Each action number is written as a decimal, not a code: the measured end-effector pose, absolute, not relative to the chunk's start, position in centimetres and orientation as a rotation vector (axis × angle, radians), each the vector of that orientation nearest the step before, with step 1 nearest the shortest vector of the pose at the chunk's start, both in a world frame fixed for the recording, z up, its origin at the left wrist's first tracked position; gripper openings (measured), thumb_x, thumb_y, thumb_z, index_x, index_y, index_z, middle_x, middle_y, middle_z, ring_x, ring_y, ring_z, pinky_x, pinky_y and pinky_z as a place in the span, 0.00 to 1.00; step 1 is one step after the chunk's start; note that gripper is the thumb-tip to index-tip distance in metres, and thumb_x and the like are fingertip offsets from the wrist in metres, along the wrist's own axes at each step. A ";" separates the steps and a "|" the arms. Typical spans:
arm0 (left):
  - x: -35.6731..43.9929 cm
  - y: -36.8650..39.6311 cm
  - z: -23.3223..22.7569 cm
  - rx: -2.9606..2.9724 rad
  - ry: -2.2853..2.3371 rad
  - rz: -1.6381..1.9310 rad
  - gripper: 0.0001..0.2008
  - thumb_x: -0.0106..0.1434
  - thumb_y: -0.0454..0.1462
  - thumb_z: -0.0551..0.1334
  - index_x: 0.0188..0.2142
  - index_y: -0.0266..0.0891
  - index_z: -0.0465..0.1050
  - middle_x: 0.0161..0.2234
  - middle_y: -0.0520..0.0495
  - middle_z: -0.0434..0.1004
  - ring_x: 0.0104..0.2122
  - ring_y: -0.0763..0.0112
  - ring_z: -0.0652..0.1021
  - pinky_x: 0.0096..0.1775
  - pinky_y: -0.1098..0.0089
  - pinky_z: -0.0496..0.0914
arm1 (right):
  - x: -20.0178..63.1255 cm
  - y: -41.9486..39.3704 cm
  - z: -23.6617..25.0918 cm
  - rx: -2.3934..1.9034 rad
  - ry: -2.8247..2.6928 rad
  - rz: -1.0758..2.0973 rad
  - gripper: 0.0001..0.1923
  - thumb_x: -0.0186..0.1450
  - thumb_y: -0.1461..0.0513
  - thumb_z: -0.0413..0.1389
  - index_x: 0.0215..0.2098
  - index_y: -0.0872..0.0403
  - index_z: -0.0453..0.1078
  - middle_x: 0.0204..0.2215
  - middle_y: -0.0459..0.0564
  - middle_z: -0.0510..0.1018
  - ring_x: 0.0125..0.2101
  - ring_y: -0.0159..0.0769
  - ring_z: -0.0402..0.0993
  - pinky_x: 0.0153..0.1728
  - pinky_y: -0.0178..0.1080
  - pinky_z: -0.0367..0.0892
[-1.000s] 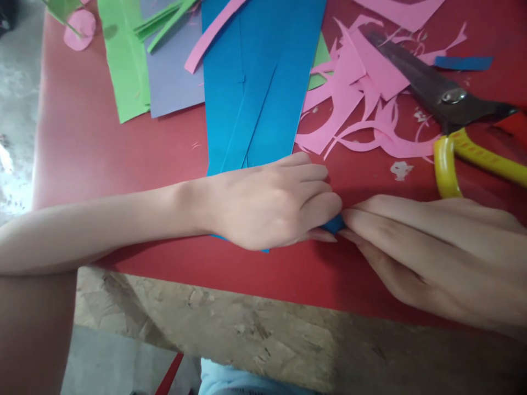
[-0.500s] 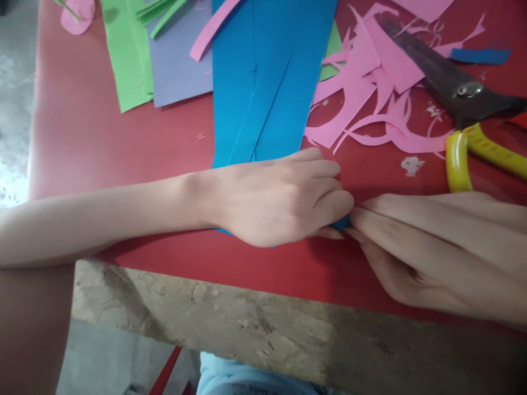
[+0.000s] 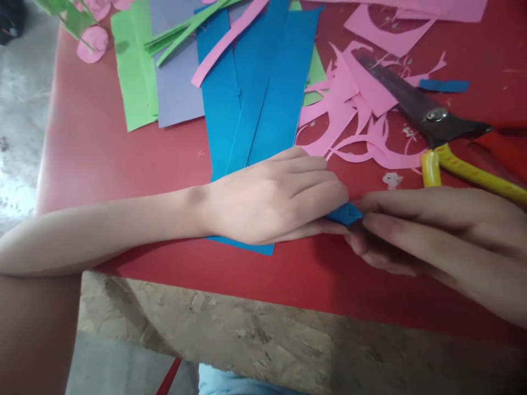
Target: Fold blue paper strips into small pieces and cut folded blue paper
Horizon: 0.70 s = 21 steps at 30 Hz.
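Left hand [image 3: 272,200] flat and palm down on the near end of the blue paper [image 3: 263,104], fingers close together and pointing right, fingertips pinching a small folded blue piece [image 3: 346,214]. Right hand [image 3: 444,241] coming in from the right side, fingers long and narrow, pinching the other end of that same little piece. Both hands touching it, one on each side, so neither nearer than the other. Folded blue piece right between the two sets of fingertips, low over the red desk [image 3: 102,153], near its front edge, with its long side running left to right. Hard to tell whether the piece is still joined to the big blue paper under the left hand. Blue paper long and thin, stretching away from the left hand toward the far side of the desk. Pink scraps [image 3: 354,120] just beside it on the right, curly and cut up. Scissors [image 3: 436,120] with yellow handles past the scraps, shut, well apart from both hands. Green paper [image 3: 134,77] and purple paper [image 3: 177,88] to the left of the blue. No box, bowl or tray anywhere in view.
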<state>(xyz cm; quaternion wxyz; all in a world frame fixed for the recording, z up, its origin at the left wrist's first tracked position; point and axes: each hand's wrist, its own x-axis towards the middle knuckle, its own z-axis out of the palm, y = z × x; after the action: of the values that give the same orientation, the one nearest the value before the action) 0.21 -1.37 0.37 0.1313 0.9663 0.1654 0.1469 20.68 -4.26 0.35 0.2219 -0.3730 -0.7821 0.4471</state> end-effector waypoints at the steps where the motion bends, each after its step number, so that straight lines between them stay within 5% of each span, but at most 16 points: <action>1: 0.2 -1.4 0.4 2.822 0.480 0.413 0.21 0.70 0.42 0.39 0.38 0.35 0.66 0.29 0.44 0.71 0.36 0.68 0.73 0.39 0.66 0.66 | 20.7 -4.2 0.2 -1.013 -2.062 1.442 0.18 0.69 0.56 0.43 0.23 0.50 0.64 0.13 0.38 0.65 0.13 0.24 0.63 0.12 0.29 0.59; 3: 0.2 -1.4 0.4 2.859 0.484 0.356 0.21 0.70 0.42 0.38 0.38 0.35 0.66 0.32 0.43 0.72 0.37 0.68 0.73 0.38 0.65 0.66 | 20.6 -4.1 0.0 -1.024 -1.878 1.789 0.18 0.68 0.55 0.44 0.24 0.50 0.66 0.14 0.40 0.65 0.14 0.27 0.64 0.11 0.30 0.59; 7: 0.2 -1.4 0.5 2.926 0.466 0.328 0.19 0.70 0.40 0.39 0.38 0.35 0.66 0.32 0.44 0.73 0.36 0.70 0.73 0.37 0.66 0.64 | 20.4 -3.8 0.4 -1.107 -1.697 1.977 0.16 0.65 0.57 0.48 0.20 0.50 0.66 0.12 0.41 0.63 0.12 0.26 0.59 0.09 0.30 0.55; 13: 0.0 -1.6 0.3 3.099 0.395 0.586 0.13 0.68 0.34 0.45 0.36 0.34 0.67 0.28 0.46 0.72 0.31 0.71 0.71 0.35 0.69 0.65 | 20.5 -3.8 0.9 -1.097 -1.628 2.027 0.14 0.63 0.60 0.51 0.20 0.52 0.68 0.12 0.41 0.64 0.11 0.22 0.55 0.07 0.26 0.50; 21: 0.3 -1.9 0.4 3.127 0.472 0.389 0.17 0.69 0.35 0.42 0.33 0.36 0.67 0.25 0.48 0.69 0.32 0.72 0.71 0.36 0.69 0.65 | 20.4 -3.7 0.8 -1.119 -1.692 1.963 0.14 0.62 0.56 0.53 0.20 0.51 0.67 0.11 0.40 0.62 0.11 0.22 0.54 0.07 0.28 0.49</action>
<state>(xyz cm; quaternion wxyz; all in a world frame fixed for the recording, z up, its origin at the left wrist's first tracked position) 0.33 -1.87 0.40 -0.0223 0.9812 0.1482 0.1219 20.37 -3.70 0.76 0.1586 -0.3913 -0.5918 0.6867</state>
